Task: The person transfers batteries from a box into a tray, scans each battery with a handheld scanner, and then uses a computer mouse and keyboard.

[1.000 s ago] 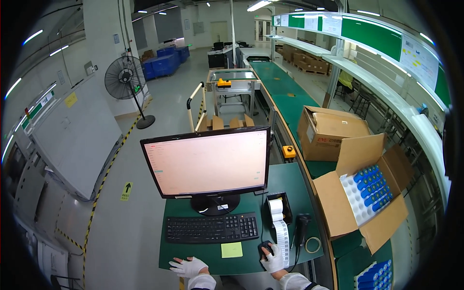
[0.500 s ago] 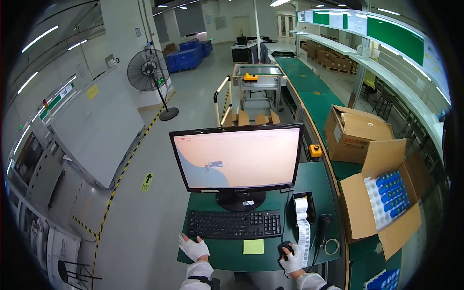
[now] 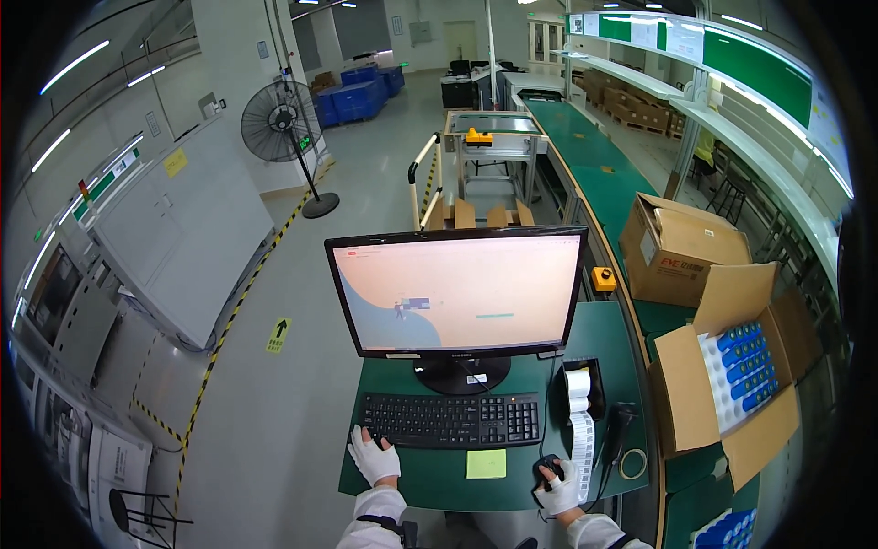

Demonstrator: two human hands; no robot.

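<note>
My left hand (image 3: 373, 457), in a white glove with some fingertips bare, rests with spread fingers at the near left corner of the black keyboard (image 3: 453, 420). My right hand (image 3: 560, 489), gloved the same way, lies over a black computer mouse (image 3: 548, 468) and grips it. Behind the keyboard stands a monitor (image 3: 457, 293) with a pale pink and blue screen. A yellow-green sticky note pad (image 3: 486, 464) lies between my hands. Right of the mouse, a strip of printed labels (image 3: 582, 453) runs from a roll in a black holder (image 3: 596, 389).
A handheld scanner (image 3: 619, 430) and a tape roll (image 3: 633, 464) lie at the green table's right. Beyond are an open carton (image 3: 681, 398) with blue-wrapped cylinders (image 3: 750, 361), a second carton (image 3: 681, 247) and a green conveyor (image 3: 585, 137). A floor fan (image 3: 283, 119) stands far left.
My left hand's fingers have come up against the keyboard's corner. A thin green bar now shows on the screen. My right hand stays on the mouse; the whole view has shifted slightly.
</note>
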